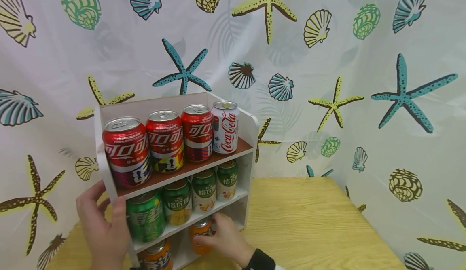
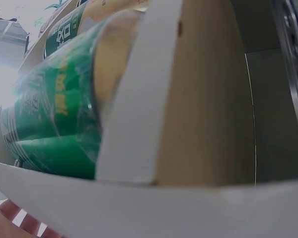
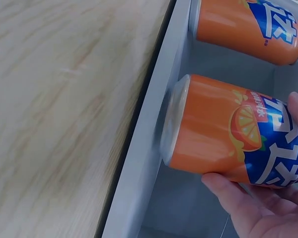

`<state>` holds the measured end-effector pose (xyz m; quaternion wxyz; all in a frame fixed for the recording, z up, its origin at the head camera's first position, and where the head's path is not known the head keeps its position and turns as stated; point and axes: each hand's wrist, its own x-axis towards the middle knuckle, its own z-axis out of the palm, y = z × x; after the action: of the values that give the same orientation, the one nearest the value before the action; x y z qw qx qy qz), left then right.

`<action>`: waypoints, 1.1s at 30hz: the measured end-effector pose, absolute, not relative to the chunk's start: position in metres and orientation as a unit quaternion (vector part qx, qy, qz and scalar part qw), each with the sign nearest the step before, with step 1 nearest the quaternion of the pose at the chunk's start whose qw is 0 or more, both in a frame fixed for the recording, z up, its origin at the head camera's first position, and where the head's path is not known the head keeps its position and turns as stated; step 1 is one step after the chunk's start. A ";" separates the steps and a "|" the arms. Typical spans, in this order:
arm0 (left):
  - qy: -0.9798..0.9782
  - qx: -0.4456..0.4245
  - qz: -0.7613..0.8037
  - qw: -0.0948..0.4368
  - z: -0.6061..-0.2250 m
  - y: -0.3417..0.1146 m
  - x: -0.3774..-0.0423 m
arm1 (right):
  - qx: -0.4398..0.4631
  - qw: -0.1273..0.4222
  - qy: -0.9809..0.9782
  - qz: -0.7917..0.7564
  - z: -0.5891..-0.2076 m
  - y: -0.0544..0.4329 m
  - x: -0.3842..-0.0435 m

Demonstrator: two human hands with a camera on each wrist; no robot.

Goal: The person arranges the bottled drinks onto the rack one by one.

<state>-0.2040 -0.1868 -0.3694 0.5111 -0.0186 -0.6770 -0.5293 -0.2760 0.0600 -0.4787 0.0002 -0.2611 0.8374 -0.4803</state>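
Observation:
A white three-tier shelf [image 1: 251, 169] stands on the table, and my left hand [image 1: 105, 225] holds its left side, thumb at the front edge. Fingers of that hand show along the panel's outside in the left wrist view. My right hand [image 1: 227, 237] grips an orange soda can [image 3: 213, 129] on the bottom tier, thumb on one side and fingers on the other. Another orange soda can [image 1: 158, 256] stands at that tier's left end. Nearest my left hand, a green can [image 1: 145, 217] sits on the middle tier.
Several green-and-cream cans [image 1: 177, 201] fill the middle tier beside the green one. Red cola cans [image 1: 127, 150] and a white cola can [image 1: 225, 128] line the top tier. The wooden table [image 1: 302, 221] extends right, with a patterned curtain [image 1: 284, 60] behind.

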 end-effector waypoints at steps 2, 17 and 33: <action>-0.679 -0.017 -0.527 0.511 -0.370 -0.187 -0.205 | -0.261 0.007 0.837 -0.482 -0.479 0.057 -0.276; -0.686 -0.018 -0.519 0.509 -0.368 -0.186 -0.204 | -0.279 0.057 0.814 -0.507 -0.478 0.033 -0.272; -0.680 -0.025 -0.519 0.517 -0.369 -0.189 -0.206 | -0.286 0.068 0.844 -0.448 -0.475 0.020 -0.267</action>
<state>-0.2063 -0.1886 -0.3689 0.5169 -0.0247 -0.6803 -0.5190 -0.2669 0.0196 -0.4753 0.0680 -0.2864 0.8442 -0.4480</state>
